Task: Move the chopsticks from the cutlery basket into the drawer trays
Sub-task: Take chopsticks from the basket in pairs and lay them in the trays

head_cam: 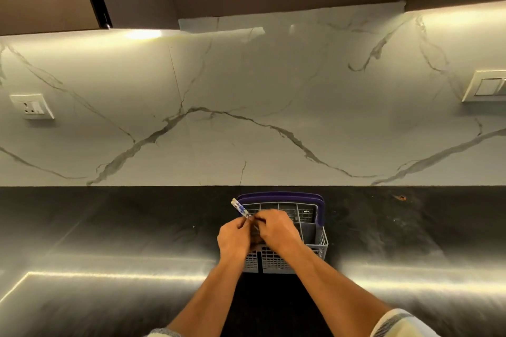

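Over the grey cutlery basket [315, 243] on the dark counter [109, 227], the left hand [235, 238] and right hand [276, 228] pinched blue-patterned chopsticks [240, 208] together, just lifted clear, with no drawer trays in view, so the transfer seemed barely begun.

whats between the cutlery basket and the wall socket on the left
In the head view, only bare black countertop and marble backsplash lie between the cutlery basket and the wall socket.

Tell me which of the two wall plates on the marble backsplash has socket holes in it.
The left wall plate: its face shows socket holes. The right wall plate, cut by the frame edge, shows only flat rocker switches.
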Tool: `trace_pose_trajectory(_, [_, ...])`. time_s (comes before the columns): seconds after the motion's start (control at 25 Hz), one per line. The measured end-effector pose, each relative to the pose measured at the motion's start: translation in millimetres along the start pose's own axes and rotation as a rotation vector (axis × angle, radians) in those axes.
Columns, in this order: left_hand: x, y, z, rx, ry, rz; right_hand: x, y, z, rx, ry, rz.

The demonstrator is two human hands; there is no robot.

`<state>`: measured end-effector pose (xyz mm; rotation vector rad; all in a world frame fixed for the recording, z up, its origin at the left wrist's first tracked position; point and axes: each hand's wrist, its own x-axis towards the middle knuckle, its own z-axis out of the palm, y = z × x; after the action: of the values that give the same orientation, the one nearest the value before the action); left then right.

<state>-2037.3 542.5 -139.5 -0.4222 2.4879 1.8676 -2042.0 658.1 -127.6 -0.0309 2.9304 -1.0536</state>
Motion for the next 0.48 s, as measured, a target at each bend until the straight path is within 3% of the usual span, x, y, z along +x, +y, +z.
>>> trace_pose_trajectory(0.2, [-9, 24, -12, -0.008, -0.068, 0.191, -12, -9, -22, 0.13, 0.177, -0.149])
trace_pose_trajectory(0.48, [-34, 154, -69, 0.034, -0.272, 0.474, -34, -77, -123, 0.307, 0.411, -0.281])
